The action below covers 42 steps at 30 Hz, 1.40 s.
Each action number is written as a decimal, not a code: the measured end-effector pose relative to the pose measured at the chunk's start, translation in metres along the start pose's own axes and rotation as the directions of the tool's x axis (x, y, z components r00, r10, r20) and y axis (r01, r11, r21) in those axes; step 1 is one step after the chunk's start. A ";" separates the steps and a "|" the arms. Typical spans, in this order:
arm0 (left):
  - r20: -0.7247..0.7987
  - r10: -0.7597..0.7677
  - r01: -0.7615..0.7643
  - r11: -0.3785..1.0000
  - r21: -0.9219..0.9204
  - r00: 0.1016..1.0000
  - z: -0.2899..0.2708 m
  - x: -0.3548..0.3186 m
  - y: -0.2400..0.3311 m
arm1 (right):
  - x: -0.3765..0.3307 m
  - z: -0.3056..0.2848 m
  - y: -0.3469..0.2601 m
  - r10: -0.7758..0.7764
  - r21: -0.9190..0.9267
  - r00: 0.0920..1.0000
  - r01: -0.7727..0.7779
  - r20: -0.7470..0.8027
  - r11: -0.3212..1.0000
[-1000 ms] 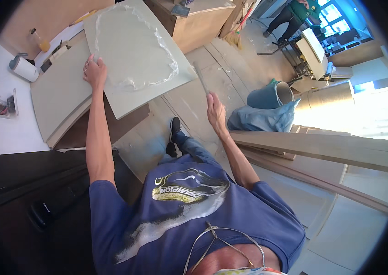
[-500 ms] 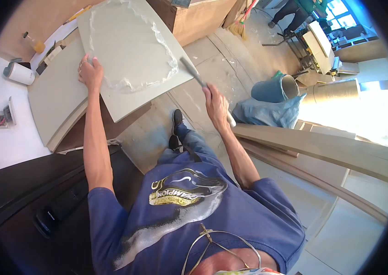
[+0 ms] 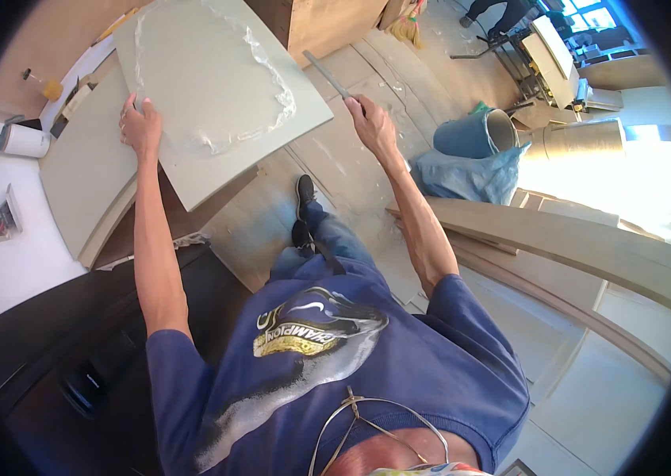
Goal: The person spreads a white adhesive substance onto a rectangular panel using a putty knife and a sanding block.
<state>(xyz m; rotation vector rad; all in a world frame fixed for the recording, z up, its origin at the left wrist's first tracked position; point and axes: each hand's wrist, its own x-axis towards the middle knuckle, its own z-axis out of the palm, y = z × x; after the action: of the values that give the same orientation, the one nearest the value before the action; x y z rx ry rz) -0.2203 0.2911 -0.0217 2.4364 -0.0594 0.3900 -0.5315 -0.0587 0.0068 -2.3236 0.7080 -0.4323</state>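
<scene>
My left hand (image 3: 141, 125) grips the left edge of a pale grey-green flat panel (image 3: 201, 75), with the thumb near the top face. A ragged whitish line of residue runs round the panel's face near its edges. In my closed right hand (image 3: 373, 124) is a file with a long, flat grey blade (image 3: 324, 73). Its blade points up and left, past the panel's right edge and apart from it. The file's handle is mostly hidden by my hand. Under the panel lies a curved-edged board (image 3: 82, 163) of the same colour.
A white mug-like container (image 3: 26, 141) and an amber bottle (image 3: 51, 89) stand at the left. To the right are a blue bin (image 3: 462, 136), a blue plastic bag (image 3: 466, 174) and long boards (image 3: 550, 238). A broom (image 3: 408, 30) and a person's legs (image 3: 502, 14) show farther off.
My right hand has lifted the file up and away from the panel's right edge. The panel, my left hand and the things at left sit slightly farther left in the picture.
</scene>
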 end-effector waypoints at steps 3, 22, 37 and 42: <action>-0.044 0.066 -0.064 0.997 0.052 0.997 0.018 0.011 -0.012 | 0.004 0.004 0.013 0.099 0.174 0.985 -0.123 0.142 0.977; -0.025 0.006 -0.004 0.996 0.092 1.000 0.008 0.004 -0.008 | 0.004 -0.020 0.046 -0.098 0.036 0.966 0.092 0.241 0.995; 0.059 -0.040 0.040 0.999 -0.001 0.997 -0.007 -0.009 0.018 | 0.121 0.010 0.052 -0.335 0.210 0.831 0.267 0.443 0.940; 0.059 -0.026 0.028 0.999 -0.018 0.998 -0.004 -0.014 0.025 | 0.231 0.083 -0.001 -0.423 0.156 0.815 0.395 0.395 0.905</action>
<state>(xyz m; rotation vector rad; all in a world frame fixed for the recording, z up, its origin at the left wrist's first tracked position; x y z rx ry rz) -0.2388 0.2734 -0.0073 2.4276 -0.0553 0.3042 -0.3070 -0.1535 -0.0264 -2.3861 -0.0248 -0.1200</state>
